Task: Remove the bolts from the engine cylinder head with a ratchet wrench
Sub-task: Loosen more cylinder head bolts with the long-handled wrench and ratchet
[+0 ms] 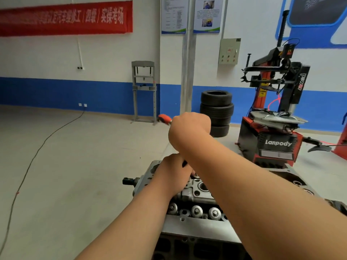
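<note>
Right grip (188, 128) clenched on ratchet wrench (164, 118) handle. Left grip (174, 171) below holds wrench's head against cylinder head (197, 194). Risk: hard pull tilts socket off hidden bolt, knuckles strike casting.

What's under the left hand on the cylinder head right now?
The left hand lies on the cylinder head; only a dark part of the ratchet wrench shows at its edge. Any socket or bolt beneath is covered.

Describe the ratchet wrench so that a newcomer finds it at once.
Start at the engine cylinder head at bottom centre. Above it the right hand grips the ratchet wrench, and the left hand holds its lower end. Its orange handle tip pokes from the fist, unlike the grey metal below.
</note>
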A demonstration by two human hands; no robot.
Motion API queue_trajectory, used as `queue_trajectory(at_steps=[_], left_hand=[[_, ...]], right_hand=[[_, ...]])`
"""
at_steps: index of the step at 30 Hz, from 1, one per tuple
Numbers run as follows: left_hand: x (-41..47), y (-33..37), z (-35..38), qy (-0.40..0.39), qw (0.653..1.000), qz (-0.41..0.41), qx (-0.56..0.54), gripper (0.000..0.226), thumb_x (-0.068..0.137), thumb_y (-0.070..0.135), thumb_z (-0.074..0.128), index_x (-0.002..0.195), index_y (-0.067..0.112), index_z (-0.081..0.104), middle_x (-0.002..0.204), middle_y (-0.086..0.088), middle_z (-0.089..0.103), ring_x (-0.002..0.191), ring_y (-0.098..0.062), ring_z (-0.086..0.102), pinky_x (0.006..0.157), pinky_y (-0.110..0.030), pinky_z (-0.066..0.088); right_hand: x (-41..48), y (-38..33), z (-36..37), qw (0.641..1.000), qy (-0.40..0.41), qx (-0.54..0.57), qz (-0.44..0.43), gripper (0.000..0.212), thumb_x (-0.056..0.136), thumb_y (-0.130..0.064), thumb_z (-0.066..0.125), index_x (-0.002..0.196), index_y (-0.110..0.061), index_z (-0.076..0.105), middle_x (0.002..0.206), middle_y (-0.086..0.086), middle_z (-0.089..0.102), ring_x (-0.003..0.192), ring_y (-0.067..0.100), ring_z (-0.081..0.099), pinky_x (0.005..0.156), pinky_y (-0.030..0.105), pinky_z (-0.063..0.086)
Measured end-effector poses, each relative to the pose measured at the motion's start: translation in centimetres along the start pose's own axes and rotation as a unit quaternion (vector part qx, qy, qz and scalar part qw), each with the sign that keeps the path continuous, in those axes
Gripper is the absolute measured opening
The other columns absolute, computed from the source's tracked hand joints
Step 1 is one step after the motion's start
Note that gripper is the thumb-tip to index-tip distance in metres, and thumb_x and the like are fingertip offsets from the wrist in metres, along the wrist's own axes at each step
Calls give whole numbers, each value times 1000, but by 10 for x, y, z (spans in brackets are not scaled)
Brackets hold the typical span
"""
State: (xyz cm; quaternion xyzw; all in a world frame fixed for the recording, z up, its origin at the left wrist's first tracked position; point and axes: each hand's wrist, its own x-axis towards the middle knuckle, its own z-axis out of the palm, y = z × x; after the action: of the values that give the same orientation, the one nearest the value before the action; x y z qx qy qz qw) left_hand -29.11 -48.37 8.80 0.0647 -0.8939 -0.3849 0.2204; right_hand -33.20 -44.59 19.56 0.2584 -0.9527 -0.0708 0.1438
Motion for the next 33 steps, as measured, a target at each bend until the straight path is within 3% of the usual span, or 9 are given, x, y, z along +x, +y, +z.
queue_trajectory(at_steps=[3,6,10,13,18,22,24,28,33], left_hand=[[5,-3,2,3,999,-26,-41,41,91,11,42,55,22,27,48,-4,46,45,-3,41,47,-16,31],[-3,-4,-1,-36,988,6,151,37,90,8,38,59,20,20,50,-1,31,48,-12,27,46,-18,21],[-3,9,-5,-142,913,72,376,19,93,2,30,85,5,47,105,-19,59,90,-30,52,69,-34,34],[2,10,-4,-81,968,-9,238,40,96,17,38,134,5,44,139,-19,45,125,-34,44,98,-39,37],[-9,12,-2,-4,994,-86,70,38,92,32,52,125,13,55,116,-6,64,103,-26,61,81,-31,45],[-16,13,-5,24,993,-43,104,25,95,26,44,70,20,47,67,3,53,63,-13,48,49,-26,31],[-13,9,-4,37,985,-67,152,34,94,23,44,61,22,35,59,7,40,51,-7,36,41,-19,20],[-9,6,-1,12,986,-58,155,37,95,19,42,61,20,28,57,5,34,51,-11,32,43,-23,18],[-11,9,-8,-19,991,-26,127,34,91,10,37,62,22,26,55,4,30,48,-11,23,44,-27,14]], right_hand=[[-1,1,0,999,21,-26,-36,14,91,-15,52,88,-22,40,75,5,54,60,20,52,59,30,47],[-17,1,9,982,113,-48,-146,31,96,-28,45,67,-17,41,66,-1,51,53,16,46,49,26,31],[-35,28,9,955,63,123,-262,28,94,-46,46,100,-26,64,93,-5,62,86,18,56,69,33,45],[-46,48,11,927,27,225,-298,30,91,-40,56,118,-27,63,115,-9,62,104,10,53,88,32,46],[-52,40,6,940,23,247,-233,24,89,-42,59,105,-27,69,97,-9,67,89,11,59,79,30,50],[-31,6,-1,991,69,49,-106,26,90,-44,55,81,-21,64,66,-3,56,59,16,53,48,26,37],[-15,-10,-2,997,58,-31,-39,11,90,-25,56,94,-19,64,68,0,55,58,18,52,48,27,37],[5,-9,-4,998,-35,-36,35,61,86,-6,53,140,-30,37,76,7,62,60,21,61,52,32,45],[-22,1,7,991,95,-41,-89,22,96,-31,44,89,-19,61,68,-2,50,56,16,44,47,25,26]])
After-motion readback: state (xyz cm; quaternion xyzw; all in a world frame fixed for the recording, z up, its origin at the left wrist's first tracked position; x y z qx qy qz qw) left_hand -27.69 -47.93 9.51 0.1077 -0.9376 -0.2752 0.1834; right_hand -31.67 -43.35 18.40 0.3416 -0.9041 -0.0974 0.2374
